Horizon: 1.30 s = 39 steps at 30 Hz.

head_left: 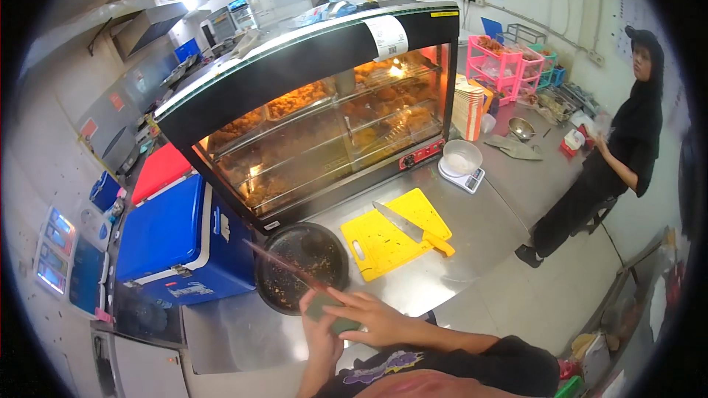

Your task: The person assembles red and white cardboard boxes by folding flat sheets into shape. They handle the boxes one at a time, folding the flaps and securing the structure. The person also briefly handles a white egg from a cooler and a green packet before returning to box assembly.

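Observation:
My left hand is closed round a greyish-green block in front of my body. Across the same block lies my right hand, its fingers bent over it. A long, thin reddish-brown strip sticks out from the hands toward the far left; it is blurred, and its kind is unclear. Beneath it sits a round black pan with brown crumbs. To the right, a yellow cutting board with green bits lies on the steel counter, and a yellow-handled knife rests across it.
A heated glass display case of fried food stands behind the board. Blue cooler is at left. A white kitchen scale bears a bowl. At far right, a person in black sits beside pink baskets.

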Available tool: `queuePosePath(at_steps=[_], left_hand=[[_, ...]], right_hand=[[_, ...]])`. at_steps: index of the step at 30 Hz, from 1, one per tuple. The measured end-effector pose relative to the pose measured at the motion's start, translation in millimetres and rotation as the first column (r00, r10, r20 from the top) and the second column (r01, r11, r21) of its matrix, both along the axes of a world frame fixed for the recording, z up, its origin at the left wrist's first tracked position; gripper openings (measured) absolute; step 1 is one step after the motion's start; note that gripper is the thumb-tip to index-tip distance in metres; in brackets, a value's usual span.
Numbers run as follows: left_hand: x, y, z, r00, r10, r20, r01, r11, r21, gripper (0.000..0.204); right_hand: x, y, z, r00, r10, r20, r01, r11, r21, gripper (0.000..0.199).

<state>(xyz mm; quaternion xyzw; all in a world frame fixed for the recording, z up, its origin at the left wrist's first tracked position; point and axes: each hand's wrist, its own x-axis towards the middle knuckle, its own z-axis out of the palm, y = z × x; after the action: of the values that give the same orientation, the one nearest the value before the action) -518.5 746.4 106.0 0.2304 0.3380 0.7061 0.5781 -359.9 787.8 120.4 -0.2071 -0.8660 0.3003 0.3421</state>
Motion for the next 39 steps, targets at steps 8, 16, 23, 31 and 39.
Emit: queuePosePath(at_steps=[8, 16, 23, 31, 39], left_hand=[[11.0, -32.6, -8.1, 0.999, -0.042, -0.024, 0.042, 0.999, -0.004, 0.035], [34.6, -76.5, -0.6, 0.678, -0.203, -0.706, 0.520, 0.812, 0.266, 0.035], [-44.9, -124.4, 5.9, 0.548, -0.149, -0.823, 0.293, 0.956, 0.022, 0.022], [-296.5, -23.7, 22.8, -0.408, 0.482, -0.775, -0.179, 0.791, 0.585, 0.030], [-430.1, 71.4, 56.1, -0.567, 0.576, -0.589, 0.118, 0.764, 0.634, 0.049]], right_hand=[[41.8, -40.8, 9.5, 0.956, 0.277, -0.091, -0.291, 0.892, -0.345, 0.118], [42.5, -98.0, 1.0, 0.881, -0.420, -0.215, 0.078, 0.579, -0.811, 0.049], [67.6, -119.7, -46.0, 0.617, -0.767, -0.177, 0.318, 0.449, -0.835, 0.020], [127.2, -162.6, -30.5, 0.640, -0.582, 0.502, 0.764, 0.417, -0.491, 0.025], [44.4, -201.7, -130.1, 0.400, -0.421, 0.814, 0.901, 0.343, -0.265, 0.027]])
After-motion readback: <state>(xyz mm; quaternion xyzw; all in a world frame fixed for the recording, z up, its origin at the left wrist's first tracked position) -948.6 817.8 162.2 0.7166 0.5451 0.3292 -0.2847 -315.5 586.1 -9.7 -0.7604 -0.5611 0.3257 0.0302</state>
